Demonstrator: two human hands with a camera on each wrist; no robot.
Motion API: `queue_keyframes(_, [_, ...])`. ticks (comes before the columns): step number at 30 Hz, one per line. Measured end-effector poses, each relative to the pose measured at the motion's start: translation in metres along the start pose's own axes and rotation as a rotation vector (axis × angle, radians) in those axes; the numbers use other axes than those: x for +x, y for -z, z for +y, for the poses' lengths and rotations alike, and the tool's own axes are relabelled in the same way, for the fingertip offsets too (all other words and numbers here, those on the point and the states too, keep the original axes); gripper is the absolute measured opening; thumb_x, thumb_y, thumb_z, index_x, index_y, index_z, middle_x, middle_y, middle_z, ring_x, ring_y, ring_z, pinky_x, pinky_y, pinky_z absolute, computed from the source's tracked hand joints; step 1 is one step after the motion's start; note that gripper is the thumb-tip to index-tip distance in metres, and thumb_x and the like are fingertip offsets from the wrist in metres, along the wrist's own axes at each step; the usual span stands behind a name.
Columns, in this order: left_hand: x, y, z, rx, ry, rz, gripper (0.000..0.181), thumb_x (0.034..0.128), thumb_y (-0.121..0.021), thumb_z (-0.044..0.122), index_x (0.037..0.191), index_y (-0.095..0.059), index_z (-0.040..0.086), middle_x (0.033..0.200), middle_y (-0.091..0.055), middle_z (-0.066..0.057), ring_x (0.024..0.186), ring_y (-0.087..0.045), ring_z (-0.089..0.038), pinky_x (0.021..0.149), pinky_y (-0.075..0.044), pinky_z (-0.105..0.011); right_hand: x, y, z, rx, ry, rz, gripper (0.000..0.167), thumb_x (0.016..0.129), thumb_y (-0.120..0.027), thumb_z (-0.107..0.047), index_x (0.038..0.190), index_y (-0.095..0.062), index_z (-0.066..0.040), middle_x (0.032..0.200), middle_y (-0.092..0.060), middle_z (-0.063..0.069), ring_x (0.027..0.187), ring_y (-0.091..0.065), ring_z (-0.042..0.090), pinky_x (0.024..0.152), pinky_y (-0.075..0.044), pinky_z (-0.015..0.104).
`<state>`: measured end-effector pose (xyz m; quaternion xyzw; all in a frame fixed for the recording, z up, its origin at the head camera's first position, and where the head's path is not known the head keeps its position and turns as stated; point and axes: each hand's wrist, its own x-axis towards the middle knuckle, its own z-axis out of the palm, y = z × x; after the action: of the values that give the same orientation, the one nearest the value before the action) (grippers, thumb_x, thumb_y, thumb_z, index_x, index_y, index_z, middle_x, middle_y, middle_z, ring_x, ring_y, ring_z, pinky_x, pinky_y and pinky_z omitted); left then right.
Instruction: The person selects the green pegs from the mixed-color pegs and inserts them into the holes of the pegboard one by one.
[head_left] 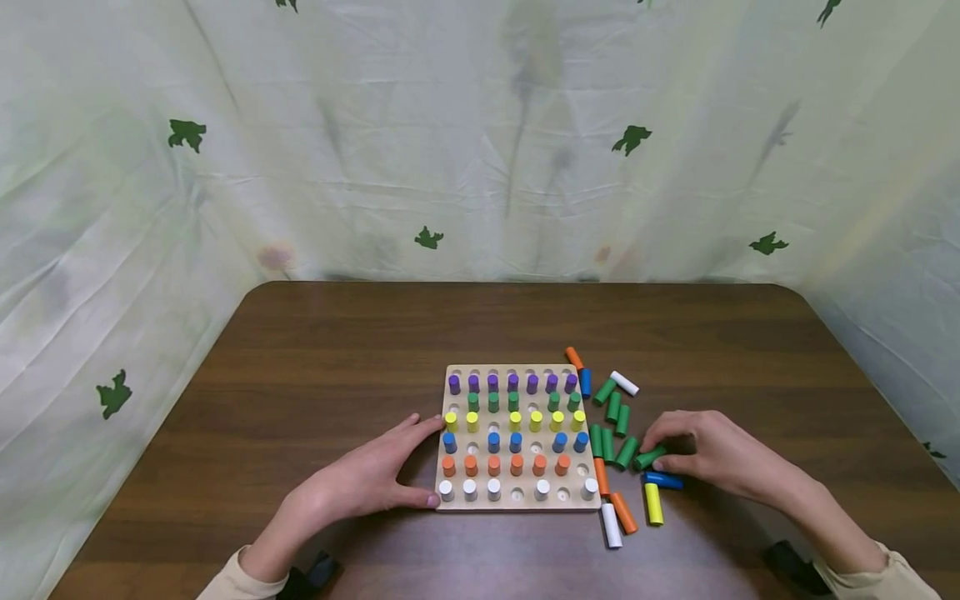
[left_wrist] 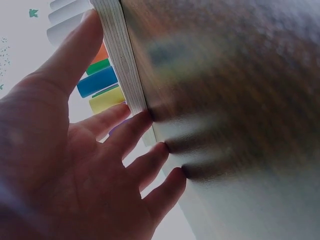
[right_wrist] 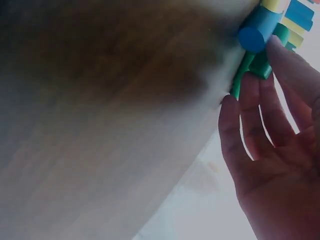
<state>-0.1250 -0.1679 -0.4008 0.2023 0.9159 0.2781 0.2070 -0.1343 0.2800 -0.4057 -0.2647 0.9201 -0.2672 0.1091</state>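
A pale wooden pegboard (head_left: 501, 505) lies on the table with rows of purple, green, yellow, blue, orange and white pegs standing in it. Some holes hold no peg, in the green, yellow, blue, orange and white rows. My left hand (head_left: 360, 477) is at the board's left edge, thumb at the near corner and fingers spread along the side. Over on the right, my right hand (head_left: 716, 452) pinches a green peg (head_left: 648, 458) between thumb and fingers. The right wrist view shows this green peg (right_wrist: 261, 66) by the fingertips, close to a blue peg (right_wrist: 254, 35).
Several loose green pegs (head_left: 607, 444) lie right of the board. Around them are orange pegs (head_left: 622, 512), white pegs (head_left: 611, 527), a yellow peg (head_left: 654, 505) and blue pegs (head_left: 663, 481). A pale curtain (head_left: 480, 150) hangs behind the brown table (head_left: 337, 350).
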Motion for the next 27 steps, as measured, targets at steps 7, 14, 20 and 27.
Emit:
queue_keyframes(7, [0.001,0.0,-0.001,0.008,-0.003,0.001,0.094,0.0766,-0.081,0.051,0.153,-0.036,0.018,0.157,-0.028,-0.017,0.145,-0.023,-0.034,0.109,-0.032,-0.055,0.001,0.003,-0.005,0.05,-0.002,0.059,0.019,0.088,-0.076,-0.026,0.103,-0.068,-0.032,0.098,-0.063,-0.018,0.087,-0.057,0.006,0.078,-0.052,0.032])
queue_keyframes(14, [0.002,-0.001,-0.001,0.006,-0.01,0.004,0.094,0.0771,-0.081,0.051,0.153,-0.035,0.018,0.158,-0.028,-0.015,0.146,-0.022,-0.032,0.109,-0.031,-0.054,0.012,-0.001,-0.006,0.081,0.058,0.083,0.03,0.093,-0.07,-0.019,0.122,-0.065,-0.024,0.11,-0.061,-0.013,0.09,-0.056,0.009,0.081,-0.053,0.033])
queue_keyframes(20, [0.001,-0.002,-0.002,0.009,-0.02,0.006,0.094,0.0772,-0.081,0.05,0.153,-0.036,0.017,0.157,-0.028,-0.017,0.145,-0.023,-0.034,0.108,-0.032,-0.055,0.022,-0.002,-0.007,0.089,0.052,0.072,0.029,0.096,-0.066,-0.014,0.124,-0.064,-0.023,0.113,-0.062,-0.01,0.091,-0.059,0.009,0.083,-0.054,0.032])
queue_keyframes(27, [0.002,-0.003,-0.002,0.006,-0.007,0.001,0.095,0.0768,-0.08,0.051,0.153,-0.035,0.018,0.157,-0.028,-0.016,0.146,-0.023,-0.033,0.109,-0.031,-0.055,0.036,0.0,-0.01,0.077,0.065,0.079,0.035,0.097,-0.063,-0.007,0.129,-0.063,-0.019,0.12,-0.063,-0.008,0.101,-0.06,0.012,0.086,-0.053,0.035])
